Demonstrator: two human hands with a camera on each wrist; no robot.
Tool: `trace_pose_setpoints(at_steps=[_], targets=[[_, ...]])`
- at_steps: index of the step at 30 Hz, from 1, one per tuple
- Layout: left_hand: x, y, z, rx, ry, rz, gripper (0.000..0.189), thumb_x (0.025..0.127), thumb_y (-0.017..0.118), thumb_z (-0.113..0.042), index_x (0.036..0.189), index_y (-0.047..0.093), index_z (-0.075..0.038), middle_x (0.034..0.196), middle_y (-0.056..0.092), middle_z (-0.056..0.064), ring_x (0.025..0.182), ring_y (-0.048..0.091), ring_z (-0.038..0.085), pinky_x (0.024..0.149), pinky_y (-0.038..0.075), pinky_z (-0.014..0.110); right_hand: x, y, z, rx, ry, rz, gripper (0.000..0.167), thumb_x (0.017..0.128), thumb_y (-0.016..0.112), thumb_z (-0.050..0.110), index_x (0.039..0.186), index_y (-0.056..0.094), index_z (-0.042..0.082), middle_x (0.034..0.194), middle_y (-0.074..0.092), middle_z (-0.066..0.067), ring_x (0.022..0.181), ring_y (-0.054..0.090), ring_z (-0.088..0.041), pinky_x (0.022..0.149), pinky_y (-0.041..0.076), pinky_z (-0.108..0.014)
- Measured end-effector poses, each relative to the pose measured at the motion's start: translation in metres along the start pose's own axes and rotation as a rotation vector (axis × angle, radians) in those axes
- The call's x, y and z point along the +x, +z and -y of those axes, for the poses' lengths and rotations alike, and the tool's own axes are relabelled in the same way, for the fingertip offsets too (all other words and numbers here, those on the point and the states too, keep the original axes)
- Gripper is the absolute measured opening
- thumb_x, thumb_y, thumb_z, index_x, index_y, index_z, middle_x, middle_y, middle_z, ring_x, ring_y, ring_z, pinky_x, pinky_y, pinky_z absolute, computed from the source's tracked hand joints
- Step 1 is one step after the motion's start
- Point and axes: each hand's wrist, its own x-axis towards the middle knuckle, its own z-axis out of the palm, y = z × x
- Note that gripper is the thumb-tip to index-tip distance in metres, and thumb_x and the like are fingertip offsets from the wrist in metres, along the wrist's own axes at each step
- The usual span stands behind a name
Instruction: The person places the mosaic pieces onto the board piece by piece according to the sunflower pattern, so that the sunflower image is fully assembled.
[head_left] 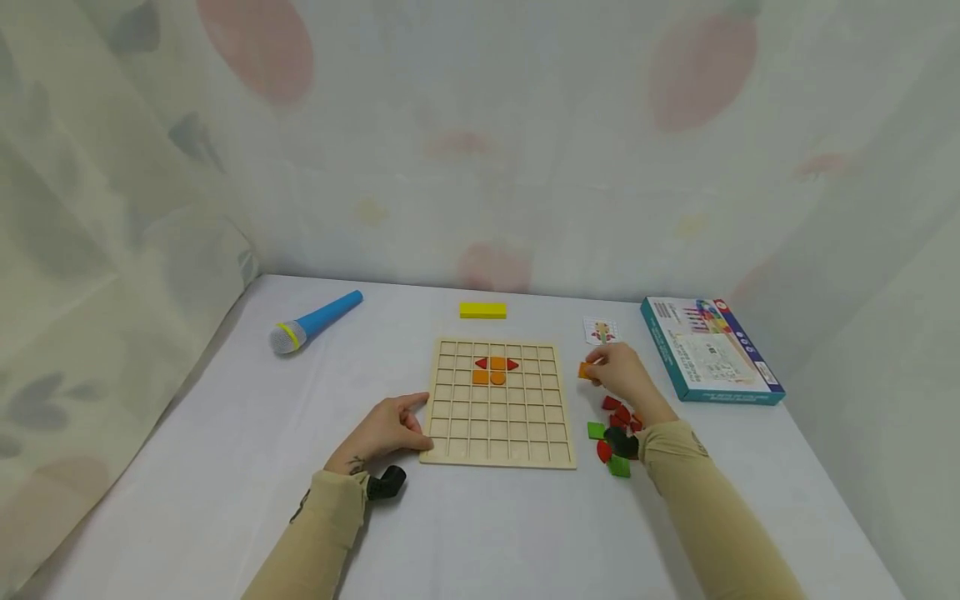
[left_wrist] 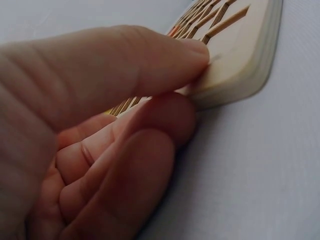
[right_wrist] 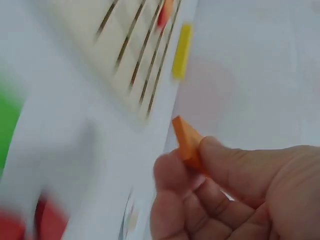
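Observation:
A wooden grid board [head_left: 491, 454] lies flat on the table. Near its top, orange squares [head_left: 481, 377], an orange round piece [head_left: 498, 378] and two red triangles [head_left: 512, 365] sit in its cells. My left hand [head_left: 385, 429] holds the board's left edge; its thumb [left_wrist: 170, 62] lies on the near corner, with other fingers curled beside the rim. Right of the board, my right hand [head_left: 624, 372] pinches an orange square tile [right_wrist: 187, 142] between thumb and fingers, above the table. Below that hand lie loose red pieces [head_left: 604, 451] and green squares [head_left: 618, 467], partly hidden by the wrist camera.
A small pattern card [head_left: 597, 326] lies beyond the right hand. Farther right is a teal-edged box [head_left: 712, 350]. At the back stands a yellow block [head_left: 483, 311]. On the left lies a blue toy microphone [head_left: 318, 321]. Curtains hang behind the table and along its sides.

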Motion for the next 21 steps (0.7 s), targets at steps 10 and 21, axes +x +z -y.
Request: trace_pose_setpoints(at_steps=[10, 21], targets=[[0.0, 0.001, 0.002, 0.001, 0.001, -0.01, 0.086, 0.065, 0.083, -0.015, 0.14, 0.041, -0.008, 0.067, 0.062, 0.005, 0.055, 0.048, 0.012, 0.051, 0.037, 0.025, 0.024, 0.053, 0.045, 0.245, -0.052, 0.097, 0.011, 0.083, 0.066, 0.004, 0.091, 0.06, -0.002, 0.085, 0.064, -0.014, 0.06, 0.063, -0.017, 0.059, 0.053, -0.027], [0.001, 0.001, 0.003, -0.015, -0.008, -0.012, 0.087, 0.063, 0.084, -0.014, 0.139, 0.042, -0.008, 0.067, 0.062, 0.005, 0.055, 0.047, 0.013, 0.051, 0.037, 0.024, 0.036, 0.078, 0.049, 0.128, -0.037, 0.063, 0.01, 0.082, 0.069, 0.011, 0.081, 0.065, 0.002, 0.07, 0.062, -0.007, 0.056, 0.055, -0.014, 0.052, 0.046, -0.023]])
